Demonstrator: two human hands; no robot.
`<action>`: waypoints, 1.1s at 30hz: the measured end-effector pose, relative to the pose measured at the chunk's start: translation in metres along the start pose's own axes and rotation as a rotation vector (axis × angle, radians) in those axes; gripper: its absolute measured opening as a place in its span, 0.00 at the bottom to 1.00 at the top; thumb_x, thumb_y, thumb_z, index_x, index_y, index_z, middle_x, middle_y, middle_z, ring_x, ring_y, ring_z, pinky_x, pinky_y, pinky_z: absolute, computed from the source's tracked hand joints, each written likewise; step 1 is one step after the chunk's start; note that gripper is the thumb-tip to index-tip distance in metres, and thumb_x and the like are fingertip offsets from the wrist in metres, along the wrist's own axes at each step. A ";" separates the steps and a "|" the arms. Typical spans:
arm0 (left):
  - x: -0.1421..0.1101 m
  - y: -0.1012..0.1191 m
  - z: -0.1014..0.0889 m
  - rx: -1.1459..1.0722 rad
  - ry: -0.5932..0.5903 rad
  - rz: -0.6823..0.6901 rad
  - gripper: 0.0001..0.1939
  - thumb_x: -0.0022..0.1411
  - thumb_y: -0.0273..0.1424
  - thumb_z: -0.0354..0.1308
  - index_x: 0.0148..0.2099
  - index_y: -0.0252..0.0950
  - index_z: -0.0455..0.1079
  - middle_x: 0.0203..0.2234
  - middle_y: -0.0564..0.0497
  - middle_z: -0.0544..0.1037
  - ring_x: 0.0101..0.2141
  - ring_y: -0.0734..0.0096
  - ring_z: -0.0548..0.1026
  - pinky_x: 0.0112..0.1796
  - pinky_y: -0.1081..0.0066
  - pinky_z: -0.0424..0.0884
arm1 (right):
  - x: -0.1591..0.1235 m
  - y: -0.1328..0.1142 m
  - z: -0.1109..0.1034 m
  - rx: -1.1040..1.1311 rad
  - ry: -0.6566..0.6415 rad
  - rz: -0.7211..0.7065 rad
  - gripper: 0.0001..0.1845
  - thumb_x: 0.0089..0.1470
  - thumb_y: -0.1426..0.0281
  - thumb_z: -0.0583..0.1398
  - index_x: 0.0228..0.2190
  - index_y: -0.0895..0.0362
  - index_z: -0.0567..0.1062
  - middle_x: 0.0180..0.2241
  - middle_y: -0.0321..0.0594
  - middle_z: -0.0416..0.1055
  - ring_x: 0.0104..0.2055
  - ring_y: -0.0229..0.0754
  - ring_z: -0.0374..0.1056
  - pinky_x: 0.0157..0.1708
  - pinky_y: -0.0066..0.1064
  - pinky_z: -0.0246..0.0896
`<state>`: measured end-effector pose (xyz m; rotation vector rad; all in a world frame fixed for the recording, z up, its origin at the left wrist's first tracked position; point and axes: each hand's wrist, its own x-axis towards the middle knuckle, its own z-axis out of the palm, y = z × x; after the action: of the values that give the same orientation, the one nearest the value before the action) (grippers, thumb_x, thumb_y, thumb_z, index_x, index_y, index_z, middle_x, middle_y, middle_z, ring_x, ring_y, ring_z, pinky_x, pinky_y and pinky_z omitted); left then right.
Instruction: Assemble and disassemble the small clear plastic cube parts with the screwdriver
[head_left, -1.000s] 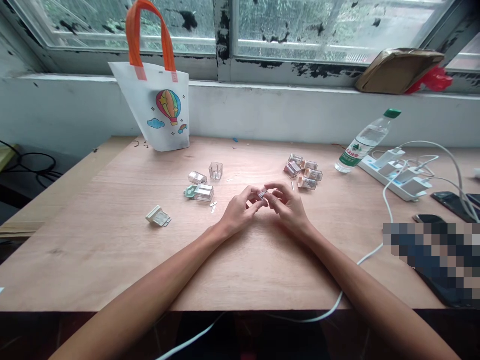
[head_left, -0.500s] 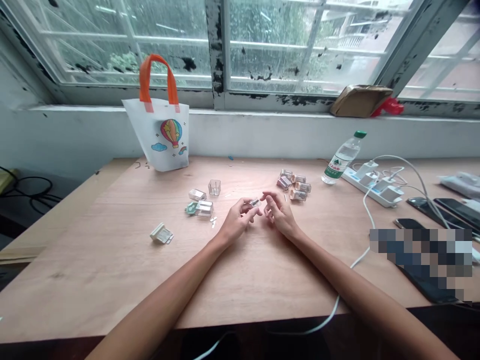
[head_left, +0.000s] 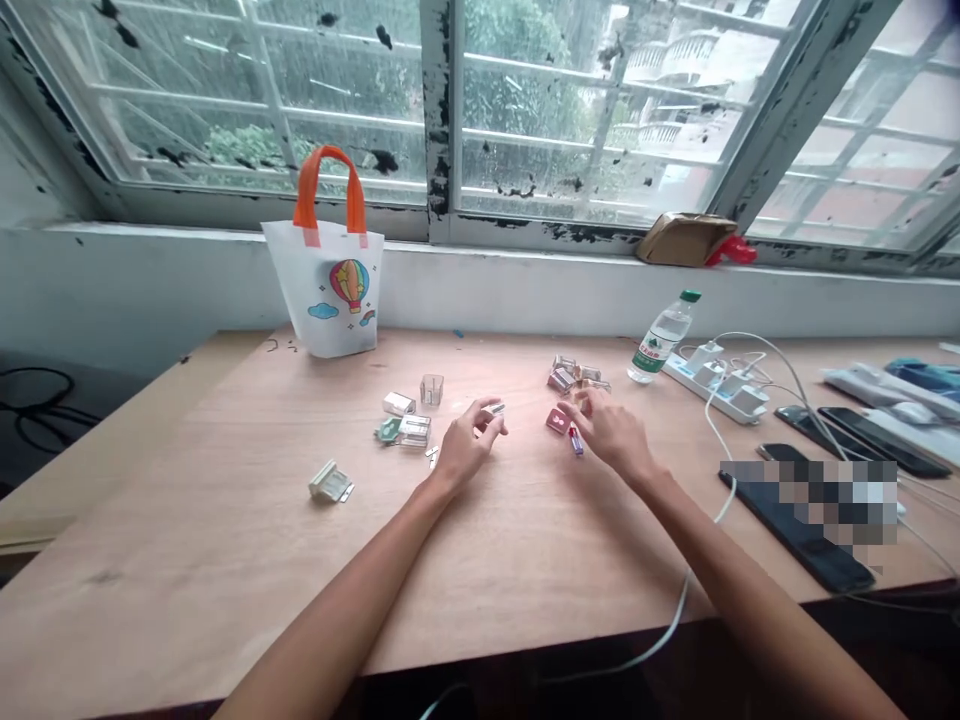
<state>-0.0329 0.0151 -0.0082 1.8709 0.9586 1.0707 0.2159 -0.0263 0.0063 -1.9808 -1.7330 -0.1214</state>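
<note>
My left hand (head_left: 466, 446) pinches a small clear-and-silver piece (head_left: 494, 409) between thumb and fingertips. My right hand (head_left: 609, 433) stands apart from it, fingers spread and curved downward, nearest a small red square piece (head_left: 556, 421) and a short red-and-clear piece (head_left: 575, 441). Just beyond those fingers lies a group of small clear plastic cases (head_left: 574, 376). To the left of my left hand are a clear cube case (head_left: 431, 389), a flat clear case (head_left: 415, 430), a green piece (head_left: 388, 430), tiny metal strips (head_left: 433, 457) and a folded pale piece (head_left: 329, 482).
The pieces lie on a light plywood table (head_left: 225, 520). A white tote bag (head_left: 326, 290) stands at the back left, with a water bottle (head_left: 663, 337), power strip (head_left: 712, 381) and white cables at the right. Several phones (head_left: 855, 428) lie further right, below a window.
My view has tilted upward. My hands have separated, with the right hand moving right and away from the left. The red pieces now lie by my right fingers.
</note>
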 end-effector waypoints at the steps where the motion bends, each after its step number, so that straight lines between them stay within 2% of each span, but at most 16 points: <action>1: -0.001 0.000 0.001 0.064 -0.020 0.013 0.20 0.68 0.38 0.55 0.59 0.38 0.68 0.33 0.51 0.81 0.34 0.68 0.75 0.35 0.70 0.68 | -0.003 0.006 -0.003 -0.045 -0.063 0.015 0.25 0.64 0.47 0.53 0.43 0.54 0.73 0.41 0.48 0.76 0.37 0.52 0.73 0.28 0.33 0.54; 4: -0.002 0.002 0.002 0.238 -0.069 0.038 0.20 0.69 0.40 0.54 0.60 0.42 0.69 0.37 0.50 0.82 0.33 0.67 0.76 0.37 0.68 0.70 | -0.016 0.020 0.000 -0.055 -0.253 -0.004 0.22 0.64 0.50 0.55 0.42 0.55 0.73 0.40 0.48 0.77 0.39 0.53 0.74 0.30 0.34 0.56; 7: -0.002 0.002 0.003 0.357 -0.135 0.125 0.19 0.69 0.43 0.55 0.58 0.43 0.73 0.45 0.47 0.81 0.40 0.63 0.77 0.45 0.63 0.71 | -0.021 0.033 0.005 -0.005 -0.301 -0.032 0.14 0.66 0.61 0.54 0.43 0.56 0.74 0.41 0.48 0.78 0.40 0.52 0.74 0.34 0.35 0.58; 10: -0.001 0.002 0.005 0.460 -0.251 0.255 0.17 0.68 0.43 0.57 0.52 0.42 0.78 0.51 0.45 0.78 0.53 0.55 0.71 0.56 0.55 0.65 | -0.007 0.041 -0.006 -0.004 -0.176 -0.035 0.12 0.64 0.66 0.55 0.40 0.57 0.76 0.38 0.48 0.78 0.37 0.51 0.73 0.34 0.36 0.58; 12: 0.000 0.002 0.007 0.533 -0.308 0.284 0.17 0.68 0.44 0.57 0.50 0.43 0.78 0.54 0.45 0.76 0.57 0.53 0.67 0.59 0.51 0.60 | 0.009 0.040 -0.018 0.062 -0.022 -0.092 0.11 0.63 0.64 0.57 0.38 0.56 0.77 0.37 0.47 0.77 0.34 0.48 0.71 0.33 0.36 0.59; 15: 0.000 0.001 0.008 0.595 -0.357 0.280 0.18 0.69 0.45 0.54 0.52 0.45 0.78 0.57 0.45 0.73 0.60 0.51 0.63 0.61 0.49 0.58 | 0.027 0.027 -0.029 0.390 0.214 -0.189 0.13 0.63 0.59 0.59 0.37 0.55 0.76 0.36 0.44 0.76 0.32 0.44 0.70 0.32 0.34 0.63; 18: 0.001 0.001 0.009 0.602 -0.378 0.281 0.19 0.70 0.45 0.53 0.55 0.44 0.75 0.58 0.44 0.71 0.61 0.51 0.62 0.61 0.50 0.57 | 0.025 0.009 -0.022 0.745 0.322 -0.195 0.15 0.64 0.55 0.59 0.37 0.54 0.74 0.32 0.40 0.75 0.31 0.41 0.71 0.28 0.31 0.64; 21: 0.001 0.004 0.009 0.598 -0.384 0.277 0.21 0.67 0.46 0.57 0.57 0.42 0.73 0.59 0.43 0.71 0.62 0.51 0.62 0.62 0.50 0.57 | 0.008 -0.003 -0.005 0.922 0.269 -0.202 0.15 0.65 0.55 0.58 0.37 0.54 0.72 0.29 0.37 0.73 0.28 0.39 0.70 0.25 0.30 0.64; 26: 0.003 0.006 0.011 0.573 -0.401 0.272 0.16 0.66 0.44 0.60 0.50 0.40 0.73 0.58 0.45 0.72 0.60 0.53 0.64 0.60 0.52 0.59 | -0.010 -0.008 0.009 0.958 0.122 -0.220 0.15 0.64 0.56 0.59 0.36 0.55 0.73 0.31 0.38 0.74 0.32 0.39 0.73 0.30 0.30 0.68; 33: 0.004 0.006 0.011 0.560 -0.410 0.266 0.14 0.68 0.43 0.58 0.49 0.40 0.73 0.58 0.44 0.72 0.60 0.54 0.65 0.60 0.53 0.59 | -0.007 -0.006 0.010 0.913 0.126 -0.220 0.17 0.65 0.54 0.59 0.36 0.55 0.73 0.30 0.38 0.76 0.32 0.39 0.73 0.30 0.29 0.66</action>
<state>-0.0196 0.0134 -0.0055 2.6070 0.8299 0.5405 0.2062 -0.0279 -0.0031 -1.0936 -1.5163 0.3967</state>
